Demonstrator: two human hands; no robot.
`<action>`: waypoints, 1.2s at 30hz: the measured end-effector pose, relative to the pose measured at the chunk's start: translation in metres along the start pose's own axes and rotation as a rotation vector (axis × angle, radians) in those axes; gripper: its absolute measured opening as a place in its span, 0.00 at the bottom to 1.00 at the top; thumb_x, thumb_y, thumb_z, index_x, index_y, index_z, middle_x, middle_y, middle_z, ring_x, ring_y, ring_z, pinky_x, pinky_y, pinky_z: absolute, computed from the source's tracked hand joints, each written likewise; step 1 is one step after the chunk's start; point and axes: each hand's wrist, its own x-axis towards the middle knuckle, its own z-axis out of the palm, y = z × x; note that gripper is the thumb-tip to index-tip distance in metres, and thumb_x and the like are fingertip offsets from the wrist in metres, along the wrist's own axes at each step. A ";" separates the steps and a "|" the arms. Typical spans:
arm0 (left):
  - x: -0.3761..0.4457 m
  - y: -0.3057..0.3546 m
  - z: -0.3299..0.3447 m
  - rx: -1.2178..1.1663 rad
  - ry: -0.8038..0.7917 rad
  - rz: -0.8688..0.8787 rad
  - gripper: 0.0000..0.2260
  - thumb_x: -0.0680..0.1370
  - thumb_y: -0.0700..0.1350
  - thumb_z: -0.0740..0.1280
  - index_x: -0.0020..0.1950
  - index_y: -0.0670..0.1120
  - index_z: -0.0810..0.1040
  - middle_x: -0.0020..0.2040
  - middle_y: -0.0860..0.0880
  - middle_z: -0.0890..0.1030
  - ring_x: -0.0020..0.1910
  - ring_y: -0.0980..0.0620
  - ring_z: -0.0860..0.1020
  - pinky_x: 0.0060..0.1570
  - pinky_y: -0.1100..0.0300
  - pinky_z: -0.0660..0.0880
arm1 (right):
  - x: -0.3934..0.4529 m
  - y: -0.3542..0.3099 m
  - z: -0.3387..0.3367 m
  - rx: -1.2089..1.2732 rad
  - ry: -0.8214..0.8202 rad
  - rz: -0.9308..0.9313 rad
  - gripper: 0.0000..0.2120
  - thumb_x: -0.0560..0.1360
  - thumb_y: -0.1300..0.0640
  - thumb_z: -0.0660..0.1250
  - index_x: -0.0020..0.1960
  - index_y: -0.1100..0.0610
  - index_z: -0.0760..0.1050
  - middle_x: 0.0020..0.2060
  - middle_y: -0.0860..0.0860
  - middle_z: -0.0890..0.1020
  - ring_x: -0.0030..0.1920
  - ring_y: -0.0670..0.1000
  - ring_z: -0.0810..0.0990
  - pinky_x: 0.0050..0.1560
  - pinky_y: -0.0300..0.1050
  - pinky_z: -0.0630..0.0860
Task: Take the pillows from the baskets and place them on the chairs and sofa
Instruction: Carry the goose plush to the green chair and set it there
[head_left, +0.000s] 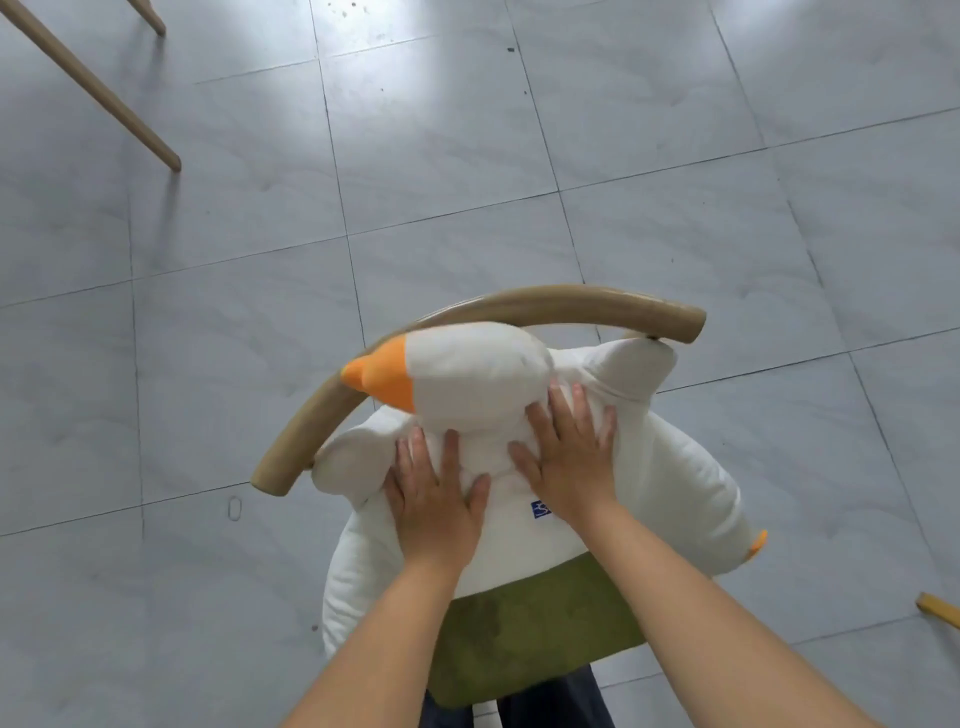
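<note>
White plush fills the middle of your view: a goose-shaped pillow with an orange beak lies on the green seat of a wooden chair, its head propped against the curved backrest rail at the far edge of the seat. Its body spreads over most of the cushion and spills past the left and right edges, with only the near edge of the green still bare.

Your left hand lies flat on the pillow's chest, fingers spread, pressing down rather than clutching. Your right hand rests just beside it, closer to the neck, its fingers also splayed and dug a little into the fabric. So neither grip is closed on anything; both are wide and pushing the stuffing into place.

Judging from this, one pillow is as good as placed on this chair, and what you are doing looks like the last settling pat. You could lift off now without it sliding, I think, since the rail backs the head.

No basket, sofa or other pillow is in sight, so you cannot tell from here how many remain. Wooden legs of other furniture show at the top left corner of the floor
</note>
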 end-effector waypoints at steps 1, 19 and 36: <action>0.010 0.002 -0.001 0.048 -0.108 -0.032 0.33 0.73 0.65 0.36 0.72 0.49 0.52 0.74 0.39 0.56 0.73 0.40 0.50 0.71 0.46 0.48 | 0.009 0.001 -0.002 -0.018 -0.058 0.018 0.48 0.59 0.28 0.20 0.73 0.49 0.42 0.75 0.51 0.46 0.74 0.57 0.40 0.69 0.63 0.36; -0.085 -0.071 0.070 -0.002 -0.417 -0.147 0.45 0.67 0.66 0.57 0.67 0.52 0.26 0.72 0.30 0.43 0.70 0.41 0.36 0.70 0.44 0.43 | -0.053 0.096 0.039 0.165 -0.252 0.413 0.42 0.72 0.38 0.57 0.72 0.50 0.34 0.72 0.54 0.31 0.71 0.55 0.28 0.69 0.66 0.34; -0.094 -0.088 0.051 0.047 -0.521 -0.461 0.35 0.77 0.50 0.59 0.72 0.48 0.36 0.74 0.37 0.39 0.67 0.38 0.62 0.65 0.49 0.65 | -0.069 0.070 0.042 0.133 -0.221 0.440 0.45 0.70 0.33 0.56 0.72 0.51 0.32 0.73 0.56 0.34 0.72 0.56 0.32 0.69 0.68 0.42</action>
